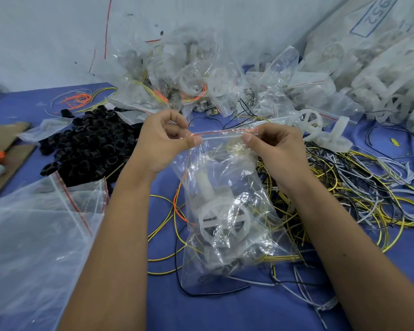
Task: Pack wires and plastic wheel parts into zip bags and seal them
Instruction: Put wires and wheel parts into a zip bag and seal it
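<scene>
here we hold one zip bag (225,211) above the bench (225,311) middle, left hand (163,139) and right hand (273,149) each pinching its red-lined top edge; inside we count one white wheel (222,223) among a few wires.

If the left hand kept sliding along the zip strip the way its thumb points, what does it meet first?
The right hand, pinching the same red-lined strip of the zip bag; only bare strip lies between it and the left hand.

Left grip (164,137) and right grip (273,149) pinch, forearms extended.
</scene>
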Tool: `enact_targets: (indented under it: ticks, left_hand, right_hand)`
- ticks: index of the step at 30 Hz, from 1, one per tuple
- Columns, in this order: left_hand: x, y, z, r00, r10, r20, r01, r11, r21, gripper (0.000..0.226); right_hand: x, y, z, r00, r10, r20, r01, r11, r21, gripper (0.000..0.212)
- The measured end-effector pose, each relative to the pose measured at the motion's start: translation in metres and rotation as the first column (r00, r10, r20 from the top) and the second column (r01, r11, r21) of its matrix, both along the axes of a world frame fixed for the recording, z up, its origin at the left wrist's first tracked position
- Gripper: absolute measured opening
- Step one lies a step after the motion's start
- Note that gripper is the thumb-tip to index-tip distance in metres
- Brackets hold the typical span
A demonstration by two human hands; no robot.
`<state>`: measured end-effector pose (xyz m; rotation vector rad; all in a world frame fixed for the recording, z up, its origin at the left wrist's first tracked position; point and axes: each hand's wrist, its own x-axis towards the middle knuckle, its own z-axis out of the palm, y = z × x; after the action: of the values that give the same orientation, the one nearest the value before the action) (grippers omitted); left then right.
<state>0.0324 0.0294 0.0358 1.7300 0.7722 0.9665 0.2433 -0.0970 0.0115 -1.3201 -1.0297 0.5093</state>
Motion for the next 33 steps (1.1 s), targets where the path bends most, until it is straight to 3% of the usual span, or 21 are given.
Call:
enact_targets:
  ticks: [6, 9, 15, 17, 18, 21, 23, 26, 28, 33]
  left_hand:
    - [-0.015, 0.008, -0.005, 0.999, 0.036, 0.004, -0.036, 0.993, -0.115, 0.031]
    - [-0.022, 0.009, -0.007, 0.999, 0.038, -0.03, -0.042, 0.986, -0.161, 0.038]
    - [-0.027, 0.009, -0.008, 0.999, 0.038, 0.017, -0.034, 0.982, -0.186, 0.037]
    - [-0.028, 0.01, -0.009, 0.999, 0.029, 0.039, -0.023, 0.988, -0.156, 0.036]
    - [-0.029, 0.01, -0.008, 0.999, 0.02, 0.043, -0.014, 0.99, -0.139, 0.037]
    - [-0.028, 0.012, -0.005, 0.998, 0.0, 0.058, 0.005, 0.996, -0.084, 0.038]
    - [-0.026, 0.014, -0.002, 0.998, -0.024, 0.061, 0.026, 0.999, -0.033, 0.038]
    - [-0.025, 0.014, 0.001, 0.995, -0.085, 0.061, 0.085, 0.996, 0.006, 0.038]
    - [-0.025, 0.012, 0.002, 0.993, -0.101, 0.064, 0.1, 0.995, 0.015, 0.037]
    - [-0.031, 0.011, 0.002, 0.997, -0.064, -0.037, 0.061, 0.996, -0.065, 0.03]
  right_hand:
    - [-0.001, -0.003, 0.006, 0.998, -0.045, -0.053, 0.045, 0.999, -0.003, 0.012]
    - [-0.002, -0.004, 0.007, 0.995, -0.058, -0.085, 0.058, 0.998, 0.001, 0.012]
    - [-0.003, -0.006, 0.008, 0.995, -0.072, -0.063, 0.07, 0.997, -0.034, 0.007]
    - [-0.004, -0.007, 0.01, 0.99, -0.112, 0.08, 0.115, 0.993, -0.034, 0.004]
    - [-0.005, -0.007, 0.012, 0.956, -0.161, 0.244, 0.172, 0.985, -0.024, 0.013]
    - [-0.014, -0.004, 0.028, 0.674, -0.199, 0.712, 0.223, 0.973, 0.061, 0.04]
    - [-0.027, 0.006, 0.044, 0.538, -0.058, 0.841, 0.154, 0.988, -0.031, 0.037]
    - [-0.045, 0.027, 0.06, 0.401, 0.163, 0.902, 0.109, 0.969, -0.224, 0.025]
    - [-0.051, 0.037, 0.066, 0.407, 0.203, 0.891, 0.068, 0.966, -0.251, 0.016]
    - [-0.05, 0.046, 0.065, 0.564, 0.259, 0.784, -0.043, 0.957, -0.286, 0.009]
